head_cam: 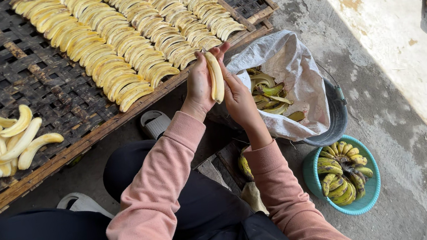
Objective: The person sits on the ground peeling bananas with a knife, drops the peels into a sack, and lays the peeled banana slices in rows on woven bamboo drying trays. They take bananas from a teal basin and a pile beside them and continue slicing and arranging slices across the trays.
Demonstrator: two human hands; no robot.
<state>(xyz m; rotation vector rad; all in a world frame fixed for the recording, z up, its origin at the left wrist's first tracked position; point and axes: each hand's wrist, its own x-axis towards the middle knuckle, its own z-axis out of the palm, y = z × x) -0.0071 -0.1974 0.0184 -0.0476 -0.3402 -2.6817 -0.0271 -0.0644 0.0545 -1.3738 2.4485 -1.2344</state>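
While both hands [218,88] clasp peeled banana [215,76] | bucket [336,113] beside

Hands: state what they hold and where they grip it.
A peeled banana, upright between both hands: left hand along its left side, right hand against its lower right side.
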